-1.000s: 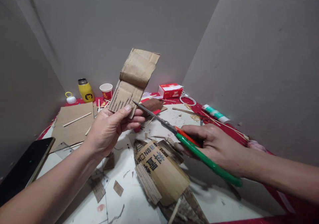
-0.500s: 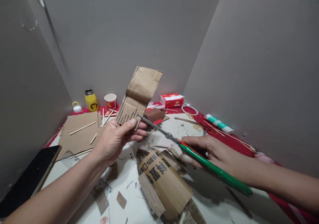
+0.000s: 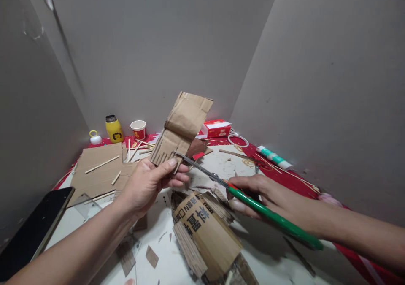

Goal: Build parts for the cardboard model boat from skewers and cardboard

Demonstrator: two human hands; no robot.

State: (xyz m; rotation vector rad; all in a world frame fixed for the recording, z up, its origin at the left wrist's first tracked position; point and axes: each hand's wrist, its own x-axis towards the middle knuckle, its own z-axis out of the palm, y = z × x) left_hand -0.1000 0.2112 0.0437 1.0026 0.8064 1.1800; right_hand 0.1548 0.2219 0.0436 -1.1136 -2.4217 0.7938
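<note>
- Nearest the camera, low centre of the frame, a folded cardboard model with printed characters is lying on the white bench; small cardboard offcuts are scattered to its left; against the earlier pictures it is sitting a little lower and more central, which reads as the head shifting, not the model moving.
- At lower right, the right hand is clenching the green and orange handles of the scissors; the blades are reaching up and left, and their tip is now sitting right at the lower edge of the cardboard strip, where a second ago it was standing a touch apart; the blades look nearly closed, so a snip seems to be in progress or just finished.
- Left of centre, the left hand is pinching the strip's bottom corner between thumb and fingers, holding it upright in the middle of the frame; the fringe of short parallel slits along the bottom edge is facing the blades; the strip has been drifting right and lower over the last second.
- Further back on the left, a flat cardboard sheet with thin sticks is resting beside a dark phone.
- Farthest, along the wall, a yellow bottle, a paper cup, a red box and a glue tube are standing or lying.
</note>
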